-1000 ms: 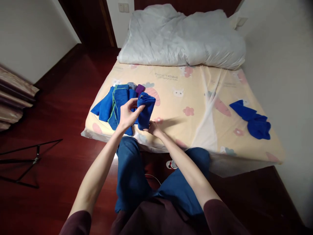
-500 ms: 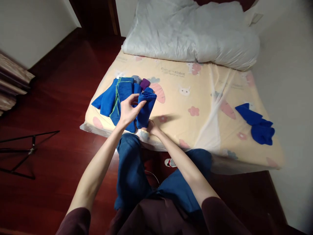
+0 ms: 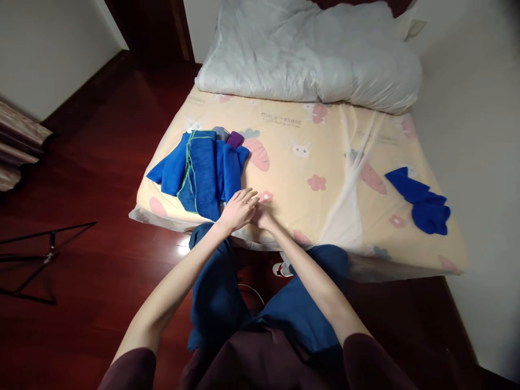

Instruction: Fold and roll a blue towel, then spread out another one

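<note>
Near the front edge of the bed, my left hand is open, fingers spread, over the lower end of a blue folded cloth. My right hand is right beside it, partly covered by the left, its fingers hidden. The blue cloth lies at the right side of a group of blue cloths. A darker blue cloth with green edging lies left of it, over another blue cloth. Behind them are a purple piece and a grey piece.
Crumpled blue cloths lie on the right side of the patterned bed sheet. A large pale bundle spans the back of the bed. Black stand legs are on the floor at the left.
The rolled or folded blue cloth that stood upright in my left hand now lies flat beside the other cloths. My left hand has let go and moved down and right, against my right hand.
</note>
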Demonstrator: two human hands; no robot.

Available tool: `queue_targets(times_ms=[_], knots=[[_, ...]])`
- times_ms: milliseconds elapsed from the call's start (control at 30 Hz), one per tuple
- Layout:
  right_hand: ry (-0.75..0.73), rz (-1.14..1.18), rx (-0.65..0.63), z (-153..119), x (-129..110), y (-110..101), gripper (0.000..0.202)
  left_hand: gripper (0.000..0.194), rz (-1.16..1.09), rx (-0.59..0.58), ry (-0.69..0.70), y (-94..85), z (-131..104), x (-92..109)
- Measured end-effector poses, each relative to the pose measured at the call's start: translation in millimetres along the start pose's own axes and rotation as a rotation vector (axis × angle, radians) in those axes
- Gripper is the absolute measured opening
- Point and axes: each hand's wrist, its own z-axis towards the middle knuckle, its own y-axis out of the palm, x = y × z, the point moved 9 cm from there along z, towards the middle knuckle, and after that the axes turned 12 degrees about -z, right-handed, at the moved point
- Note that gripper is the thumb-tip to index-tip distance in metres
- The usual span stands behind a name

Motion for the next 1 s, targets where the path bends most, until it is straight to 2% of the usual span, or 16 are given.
queue_targets(times_ms=[100, 200, 267, 367, 500, 567, 667, 800, 900, 1000], knots=[[-0.03, 0.106, 0.043, -19.0, 6.1, -6.3, 0.059, 0.028, 0.004, -0.021, -0.119, 20.8, 2.6, -41.7], [-0.036, 0.289, 0.04, -41.1, 24.4, -7.9, 0.079, 0.024, 0.071, -0.058, -0.157, 22.0, 2.9, -67.1], [0.001, 0.378, 0.044, -55.9, 44.9, -9.6, 0.076, 0.022, 0.181, -0.098, -0.134, 16.2, 0.7, -69.8], [0.063, 0.504, 0.084, -81.7, 79.3, -18.4, 0.065, 0.026, 0.391, -0.146, -0.116, 2.8, -5.1, -63.0], [0.147, 0.619, 0.167, -125.6, 128.8, -44.1, 0.058, 0.028, 0.654, -0.183, -0.128, -10.9, -5.2, -57.6], [0.169, 0.631, 0.236, -150.1, 155.2, -67.2, 0.056, 0.028, 0.768, -0.199, -0.115, -8.9, 1.3, -57.6], [0.247, 0.578, 0.386, -191.3, 201.1, -114.2, 0.046, 0.028, 0.824, -0.204, -0.076, 3.5, 12.9, -53.0], [0.449, 0.409, 0.619, -249.0, 268.6, -189.9, 0.028, 0.033, 0.682, -0.285, 0.059, 27.0, 16.8, -47.7], [0.639, 0.273, 0.755, -288.5, 318.5, -245.2, 0.031, 0.041, 0.561, -0.368, 0.058, 29.5, 10.3, -66.0], [0.83, 0.151, 0.822, -321.5, 363.9, -292.4, 0.047, 0.045, 0.667, -0.412, -0.028, 19.9, 4.4, -92.5]])
